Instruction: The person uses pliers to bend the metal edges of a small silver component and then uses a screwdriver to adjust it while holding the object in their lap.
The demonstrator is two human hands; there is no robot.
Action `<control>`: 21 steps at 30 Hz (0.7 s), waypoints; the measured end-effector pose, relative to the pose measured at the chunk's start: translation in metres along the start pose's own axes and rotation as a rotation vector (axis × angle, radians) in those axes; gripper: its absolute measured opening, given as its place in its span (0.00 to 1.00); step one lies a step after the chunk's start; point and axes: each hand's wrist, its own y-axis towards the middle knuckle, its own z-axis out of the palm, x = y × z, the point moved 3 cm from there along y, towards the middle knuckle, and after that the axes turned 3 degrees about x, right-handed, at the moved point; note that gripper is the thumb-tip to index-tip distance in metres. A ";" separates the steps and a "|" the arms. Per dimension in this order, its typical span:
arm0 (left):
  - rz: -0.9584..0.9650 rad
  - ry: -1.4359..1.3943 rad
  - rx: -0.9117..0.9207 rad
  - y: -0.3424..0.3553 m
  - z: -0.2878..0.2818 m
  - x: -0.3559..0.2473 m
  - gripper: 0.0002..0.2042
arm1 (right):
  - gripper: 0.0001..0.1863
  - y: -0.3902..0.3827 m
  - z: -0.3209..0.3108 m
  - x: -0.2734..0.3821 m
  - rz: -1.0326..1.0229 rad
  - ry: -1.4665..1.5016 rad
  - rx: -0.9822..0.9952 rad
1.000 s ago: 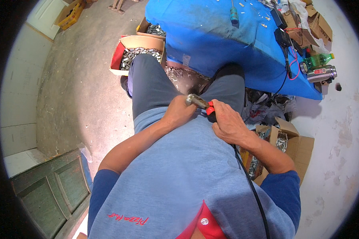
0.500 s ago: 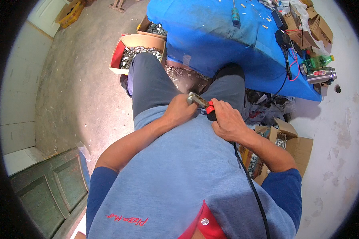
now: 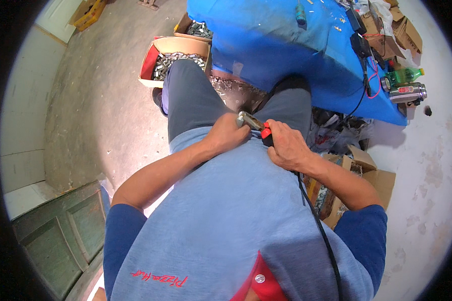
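Note:
Low in front of my belly, between my thighs, both hands are closed around a small work piece. My left hand [image 3: 229,133] is a fist with its fingers curled round the near end of a silver-and-brownish metal part [image 3: 249,121]. The fingers of my right hand [image 3: 290,146] wrap round a red-and-black piece [image 3: 267,134], which meets the right end of the metal part. Whether the two are one tool or separate things, I cannot tell. My fingers hide much of both.
Ahead stands a blue-covered table [image 3: 266,45] with a screwdriver [image 3: 300,16], a green bottle [image 3: 406,76] and a steel flask [image 3: 408,93]. Cardboard boxes [image 3: 146,65] of small metal pieces stand left of my knee. Another open carton [image 3: 379,183] is at my right. A black cable [image 3: 317,218] hangs over my shirt.
My view has shifted slightly, so the table and boxes sit a little differently in it. Both hands keep their hold, with hardly any movement between them.

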 end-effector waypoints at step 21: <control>0.050 -0.101 -0.102 -0.001 0.009 -0.003 0.18 | 0.21 -0.008 -0.026 -0.052 0.357 1.119 -0.273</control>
